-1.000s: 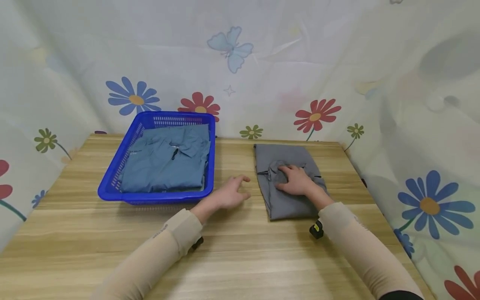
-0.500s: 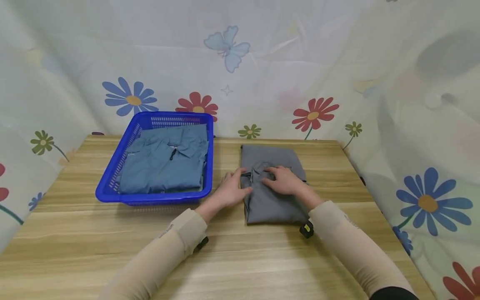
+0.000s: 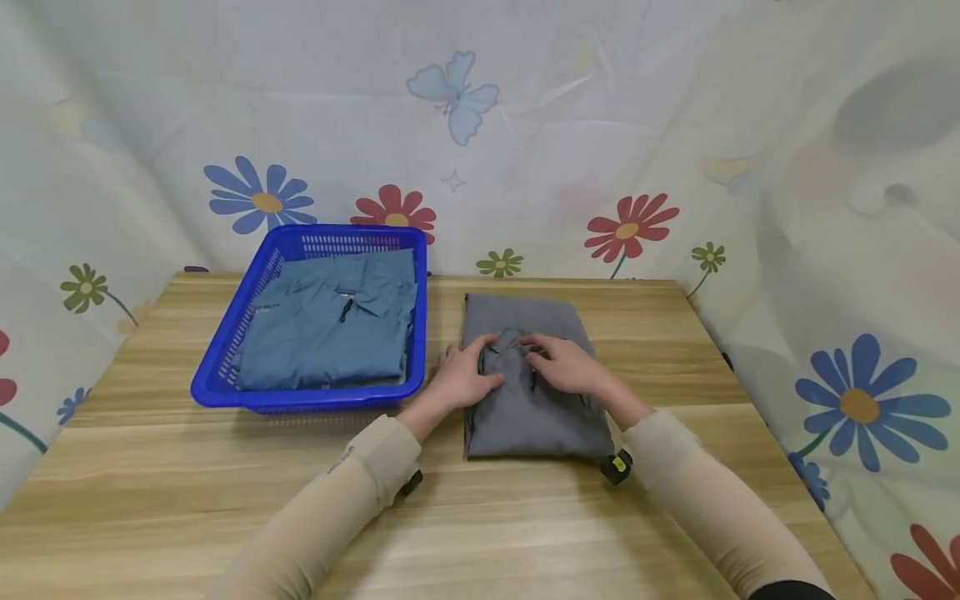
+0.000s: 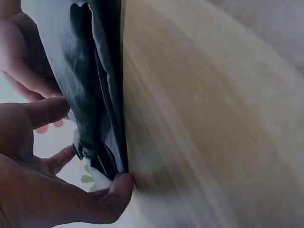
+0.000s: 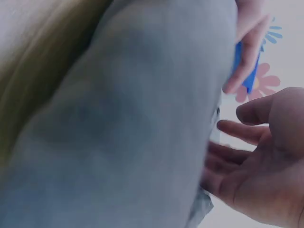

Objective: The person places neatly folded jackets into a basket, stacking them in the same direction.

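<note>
A folded grey shirt (image 3: 536, 425) with a collar and dark zip pull lies on the wooden table in the head view. At its left edge is my left hand (image 3: 456, 380), thumb and fingers spread. The left wrist view shows fingertips of that hand (image 4: 52, 190) touching the stacked layers, one low beside the tabletop. My right hand (image 3: 568, 367) rests on top near the collar, fingers slightly bent. Seen from the right wrist, this hand (image 5: 266, 166) has its fingers apart against the cloth; some fingertips are hidden behind the shirt.
Left of the shirt stands a blue plastic basket (image 3: 303, 395), holding a folded blue shirt (image 3: 330, 333) with a zip pull. The wooden table (image 3: 510, 533) extends in front. A flower-printed curtain (image 3: 540, 167) hangs behind and at both sides.
The grey shirt has shifted left, towards the basket, with my right hand on it. My left hand, apart from it at first, now touches its left edge.
</note>
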### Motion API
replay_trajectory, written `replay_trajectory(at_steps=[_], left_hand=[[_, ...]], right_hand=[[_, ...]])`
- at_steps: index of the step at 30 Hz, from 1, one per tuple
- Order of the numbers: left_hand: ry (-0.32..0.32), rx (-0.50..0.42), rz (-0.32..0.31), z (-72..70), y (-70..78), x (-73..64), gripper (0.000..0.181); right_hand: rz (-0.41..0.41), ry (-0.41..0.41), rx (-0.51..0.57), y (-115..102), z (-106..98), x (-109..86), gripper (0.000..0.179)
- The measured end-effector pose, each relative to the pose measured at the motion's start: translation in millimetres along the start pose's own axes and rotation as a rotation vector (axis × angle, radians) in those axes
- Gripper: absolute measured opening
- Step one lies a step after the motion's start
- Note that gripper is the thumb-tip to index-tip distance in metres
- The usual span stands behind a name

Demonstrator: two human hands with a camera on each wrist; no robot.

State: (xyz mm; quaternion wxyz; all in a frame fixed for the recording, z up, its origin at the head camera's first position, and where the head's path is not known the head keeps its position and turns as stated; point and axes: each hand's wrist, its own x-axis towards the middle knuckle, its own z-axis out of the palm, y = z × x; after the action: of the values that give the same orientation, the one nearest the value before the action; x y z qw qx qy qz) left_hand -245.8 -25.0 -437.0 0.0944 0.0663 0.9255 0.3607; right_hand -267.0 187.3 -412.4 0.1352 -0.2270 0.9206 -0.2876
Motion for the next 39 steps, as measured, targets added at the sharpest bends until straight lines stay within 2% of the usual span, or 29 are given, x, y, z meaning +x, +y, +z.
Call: replay_trajectory(at_steps=[3, 6, 10, 12, 14, 20, 25, 28, 32, 39], left_hand=[[0.01, 0.022, -0.023, 0.6, 0.2, 0.8, 0.069], [0.013, 0.047, -0.03, 0.4, 1.5, 1.2, 0.072], [0.008, 0.085, -0.03, -0.5, 3.8, 2.4, 0.075], [0.003, 0.1, -0.033, -1.0, 4.5, 3.2, 0.075], [-0.001, 0.111, -0.036, -1.6, 4.5, 3.8, 0.076], [-0.004, 0.127, -0.035, -4.3, 1.8, 6.5, 0.074], [0.001, 0.142, -0.016, -4.9, -3.4, 8.0, 0.069], [0.016, 0.146, -0.012, -4.2, -5.7, 8.9, 0.068], [0.042, 0.144, 0.001, -3.9, -7.5, 11.8, 0.068], [0.058, 0.043, 0.053, -5.3, -9.1, 14.9, 0.069]], right_hand=[[-0.028, 0.034, 0.079, 5.6, -4.6, -5.5, 0.039], [-0.061, 0.102, 0.14, 14.4, -9.5, -11.1, 0.032], [-0.073, 0.242, 0.132, 29.4, -14.9, -18.1, 0.022], [-0.054, 0.273, 0.119, 35.5, -17.5, -22.3, 0.022], [-0.018, 0.261, 0.114, 40.4, -20.4, -27.1, 0.024], [0.098, 0.109, 0.178, 49.0, -28.1, -38.9, 0.041], [0.102, 0.027, 0.267, 59.0, -27.1, -42.1, 0.05], [0.092, 0.025, 0.294, 63.8, -25.1, -40.9, 0.052], [0.112, 0.065, 0.306, 68.5, -20.3, -37.1, 0.051], [0.126, 0.149, 0.291, 74.0, -12.1, -32.3, 0.05]])
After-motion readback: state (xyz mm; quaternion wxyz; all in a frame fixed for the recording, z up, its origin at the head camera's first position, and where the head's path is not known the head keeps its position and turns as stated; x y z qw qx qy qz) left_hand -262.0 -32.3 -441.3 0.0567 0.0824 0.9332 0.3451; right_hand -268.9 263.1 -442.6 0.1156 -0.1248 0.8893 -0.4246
